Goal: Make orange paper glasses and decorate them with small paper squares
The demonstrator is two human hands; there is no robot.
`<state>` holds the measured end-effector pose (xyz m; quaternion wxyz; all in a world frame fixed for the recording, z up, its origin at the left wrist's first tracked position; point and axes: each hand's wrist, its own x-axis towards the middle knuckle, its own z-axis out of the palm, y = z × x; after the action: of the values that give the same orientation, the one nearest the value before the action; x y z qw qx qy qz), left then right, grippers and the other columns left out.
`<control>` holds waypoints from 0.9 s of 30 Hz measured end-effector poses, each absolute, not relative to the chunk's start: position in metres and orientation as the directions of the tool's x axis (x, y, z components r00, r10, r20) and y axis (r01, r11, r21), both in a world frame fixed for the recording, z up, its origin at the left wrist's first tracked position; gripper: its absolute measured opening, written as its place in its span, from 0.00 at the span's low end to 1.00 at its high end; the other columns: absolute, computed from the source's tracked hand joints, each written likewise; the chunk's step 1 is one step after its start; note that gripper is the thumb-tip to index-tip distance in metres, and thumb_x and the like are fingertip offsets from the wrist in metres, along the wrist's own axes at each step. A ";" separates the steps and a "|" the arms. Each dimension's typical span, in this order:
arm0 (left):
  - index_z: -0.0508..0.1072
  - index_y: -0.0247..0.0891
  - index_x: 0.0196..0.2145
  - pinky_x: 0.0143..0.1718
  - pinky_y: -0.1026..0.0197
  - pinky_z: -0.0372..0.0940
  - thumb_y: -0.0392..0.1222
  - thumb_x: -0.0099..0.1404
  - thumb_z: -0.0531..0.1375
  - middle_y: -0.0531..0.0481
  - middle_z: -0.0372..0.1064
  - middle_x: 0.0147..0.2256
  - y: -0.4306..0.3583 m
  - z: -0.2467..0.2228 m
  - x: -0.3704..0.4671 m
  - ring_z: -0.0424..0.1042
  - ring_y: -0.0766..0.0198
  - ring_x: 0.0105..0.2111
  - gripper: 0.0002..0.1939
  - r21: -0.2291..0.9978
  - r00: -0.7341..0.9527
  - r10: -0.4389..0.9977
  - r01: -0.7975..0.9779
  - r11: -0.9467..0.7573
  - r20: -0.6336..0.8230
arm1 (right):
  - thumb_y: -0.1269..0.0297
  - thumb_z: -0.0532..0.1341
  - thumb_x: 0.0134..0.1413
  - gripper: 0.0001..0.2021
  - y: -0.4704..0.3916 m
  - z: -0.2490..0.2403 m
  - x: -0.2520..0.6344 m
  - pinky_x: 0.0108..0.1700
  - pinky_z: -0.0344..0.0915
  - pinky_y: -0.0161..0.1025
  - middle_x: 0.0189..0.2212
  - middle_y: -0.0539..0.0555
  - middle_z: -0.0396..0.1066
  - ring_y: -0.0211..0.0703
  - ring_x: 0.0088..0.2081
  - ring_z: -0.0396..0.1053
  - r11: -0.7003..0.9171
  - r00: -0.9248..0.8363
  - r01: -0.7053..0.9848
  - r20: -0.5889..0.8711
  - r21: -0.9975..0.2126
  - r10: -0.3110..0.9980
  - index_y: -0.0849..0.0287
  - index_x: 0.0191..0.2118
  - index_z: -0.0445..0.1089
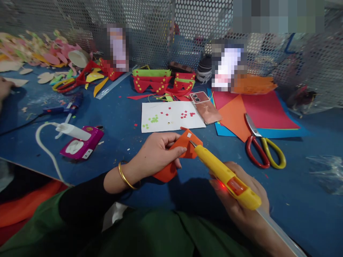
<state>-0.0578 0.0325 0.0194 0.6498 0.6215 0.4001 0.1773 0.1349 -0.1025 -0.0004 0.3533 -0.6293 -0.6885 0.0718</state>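
Note:
My left hand (158, 153) pinches an orange paper piece (195, 144) above the table, thumb on top and fingers beneath. A small white square (189, 135) lies on its upper corner. In my right hand (246, 189) is a yellow hot glue gun (225, 171) with a glowing red light. Its metal nozzle points at the orange paper, close to the white square; I cannot tell whether it touches. Just beyond, a white sheet (171, 125) carries several small green and red paper squares.
Scissors (254, 132) and coloured paper sheets (259, 107) lie at right, near a phone (209, 109). Red paper masks (151, 84) stand at the back. To the left are a purple power adapter (83, 142), a blue glue gun (71, 105) and another person's hand (5, 87).

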 end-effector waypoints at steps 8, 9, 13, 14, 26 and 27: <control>0.76 0.33 0.38 0.23 0.71 0.65 0.39 0.66 0.61 0.52 0.74 0.20 0.033 0.020 -0.058 0.73 0.70 0.20 0.07 0.948 0.616 0.732 0.287 0.137 -0.292 | 0.54 0.57 0.67 0.10 -0.102 0.001 0.135 0.24 0.63 0.32 0.27 0.46 0.70 0.35 0.22 0.68 0.201 0.036 0.822 0.400 -0.533 0.916 0.53 0.36 0.66; 0.76 0.33 0.38 0.23 0.71 0.66 0.39 0.66 0.61 0.52 0.74 0.20 0.033 0.020 -0.058 0.73 0.70 0.20 0.07 0.947 0.616 0.731 0.289 0.137 -0.294 | 0.55 0.57 0.67 0.10 -0.102 0.002 0.135 0.24 0.63 0.32 0.27 0.47 0.70 0.35 0.22 0.68 0.198 0.032 0.823 0.392 -0.533 0.920 0.54 0.36 0.66; 0.76 0.33 0.39 0.24 0.70 0.66 0.40 0.66 0.61 0.52 0.74 0.20 0.033 0.021 -0.058 0.74 0.69 0.20 0.08 0.943 0.614 0.728 0.304 0.139 -0.305 | 0.55 0.57 0.67 0.10 -0.104 0.002 0.135 0.25 0.63 0.32 0.27 0.48 0.70 0.35 0.23 0.68 0.191 0.029 0.826 0.377 -0.531 0.926 0.55 0.37 0.66; 0.76 0.33 0.39 0.24 0.69 0.66 0.40 0.66 0.61 0.52 0.74 0.20 0.033 0.022 -0.058 0.74 0.68 0.20 0.08 0.942 0.613 0.728 0.307 0.137 -0.306 | 0.55 0.56 0.68 0.11 -0.104 0.001 0.135 0.25 0.63 0.32 0.27 0.48 0.70 0.35 0.23 0.68 0.189 0.031 0.827 0.378 -0.529 0.925 0.55 0.37 0.66; 0.76 0.33 0.39 0.24 0.69 0.66 0.40 0.66 0.61 0.52 0.74 0.20 0.032 0.022 -0.057 0.74 0.68 0.20 0.08 0.941 0.613 0.729 0.309 0.136 -0.306 | 0.54 0.55 0.69 0.12 -0.103 0.001 0.135 0.24 0.60 0.33 0.25 0.46 0.67 0.34 0.21 0.65 0.185 0.026 0.847 0.387 -0.498 0.922 0.54 0.36 0.64; 0.76 0.33 0.39 0.24 0.69 0.66 0.40 0.66 0.61 0.52 0.74 0.20 0.032 0.022 -0.058 0.74 0.68 0.20 0.08 0.942 0.614 0.728 0.307 0.136 -0.305 | 0.54 0.55 0.69 0.12 -0.103 0.001 0.135 0.24 0.60 0.33 0.25 0.47 0.67 0.34 0.21 0.65 0.187 0.024 0.850 0.390 -0.493 0.920 0.54 0.36 0.64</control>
<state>-0.0575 0.0323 0.0223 0.6343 0.6360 0.4069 0.1660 0.1345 -0.1033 0.0010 0.3291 -0.6352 -0.6966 0.0536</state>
